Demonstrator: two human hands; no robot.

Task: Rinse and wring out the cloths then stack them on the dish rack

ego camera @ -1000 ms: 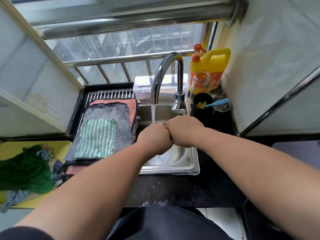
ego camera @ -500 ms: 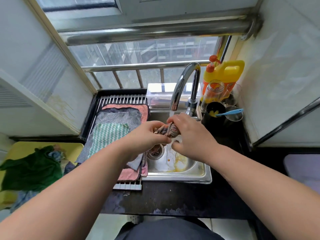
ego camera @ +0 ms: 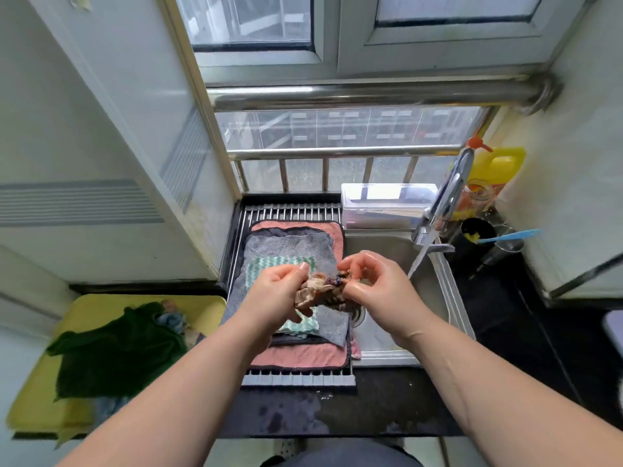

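As left hand (ego camera: 274, 294) faces right hand (ego camera: 374, 288), both pinch the cloth (ego camera: 320, 291).

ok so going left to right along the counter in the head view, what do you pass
dark green cloth → slatted metal dish rack → stainless steel sink → yellow plastic detergent bottle; the crumpled brown cloth gripped by the left hand and right hand overlaps rack and sink, so skipped

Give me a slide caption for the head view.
Left hand and right hand grip a bunched cloth above the stacked cloths on the dish rack.
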